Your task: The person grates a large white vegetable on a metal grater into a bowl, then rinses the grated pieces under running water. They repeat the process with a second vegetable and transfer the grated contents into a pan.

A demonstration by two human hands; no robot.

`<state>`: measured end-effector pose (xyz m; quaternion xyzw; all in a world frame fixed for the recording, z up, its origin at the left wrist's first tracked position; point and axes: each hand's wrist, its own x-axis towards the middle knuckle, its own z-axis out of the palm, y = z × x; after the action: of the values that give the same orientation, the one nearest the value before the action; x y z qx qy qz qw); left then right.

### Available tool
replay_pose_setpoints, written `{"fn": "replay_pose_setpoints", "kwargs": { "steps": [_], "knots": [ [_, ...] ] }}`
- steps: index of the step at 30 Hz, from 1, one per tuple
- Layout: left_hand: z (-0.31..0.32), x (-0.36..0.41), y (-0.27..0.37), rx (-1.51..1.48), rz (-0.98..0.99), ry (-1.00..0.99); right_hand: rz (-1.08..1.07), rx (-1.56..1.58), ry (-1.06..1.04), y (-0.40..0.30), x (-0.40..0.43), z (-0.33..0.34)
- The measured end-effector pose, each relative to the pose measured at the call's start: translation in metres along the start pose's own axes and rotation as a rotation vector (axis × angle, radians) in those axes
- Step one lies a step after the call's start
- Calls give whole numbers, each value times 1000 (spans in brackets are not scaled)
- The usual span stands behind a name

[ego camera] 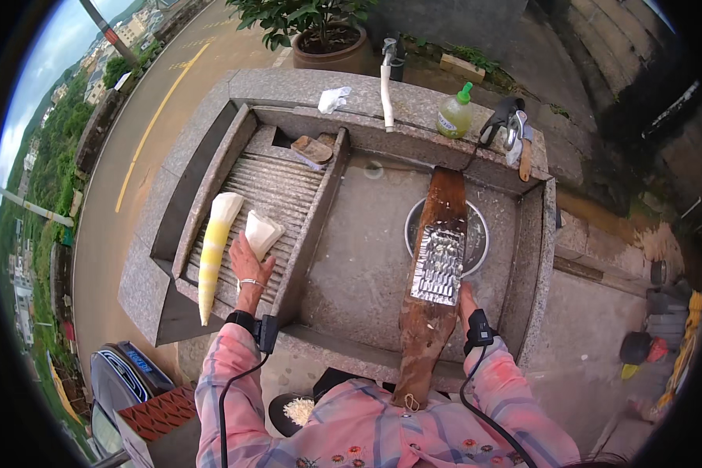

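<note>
My left hand (248, 264) rests at the lower end of a pale, peeled piece of bamboo shoot (262, 233) on the ribbed washboard; whether it grips the piece cannot be told. Left of it lies a longer yellow and white shoot (213, 251). A wooden board with a metal grater plate (439, 265) leans across the stone basin, its near end against my body. Pale shreds cling to the plate. My right hand (467, 301) is at the board's right edge, its fingers partly hidden. Beneath the board sits a round metal-rimmed bowl (478, 234).
A scrub brush (312, 152) lies on the washboard's far end. Along the stone rim (412, 88) are a faucet with a white hose (386, 96), a green-topped bottle (455, 112) and a wooden-handled tool (525, 158). A dark bowl of white shreds (297, 411) stands below, near my body.
</note>
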<state>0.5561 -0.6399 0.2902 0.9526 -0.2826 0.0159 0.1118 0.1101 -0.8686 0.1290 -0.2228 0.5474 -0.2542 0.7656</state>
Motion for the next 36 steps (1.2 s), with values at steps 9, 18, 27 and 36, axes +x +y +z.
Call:
{"fn": "replay_pose_setpoints", "kwargs": {
  "steps": [9,18,27,36],
  "knots": [
    [20,27,-19,-176,-48,-39,98,-166,281,-37,-50,43],
    [-3,-101,94,-1519,-495,-721,123,-110,308,-82,-52,39],
    [2,-185,198,-1720,-578,-1118,-283,-688,418,-37,-7,21],
    [11,-196,214,-1813,-683,-1088,-254,-735,322,1,-65,6]
  ]
}}
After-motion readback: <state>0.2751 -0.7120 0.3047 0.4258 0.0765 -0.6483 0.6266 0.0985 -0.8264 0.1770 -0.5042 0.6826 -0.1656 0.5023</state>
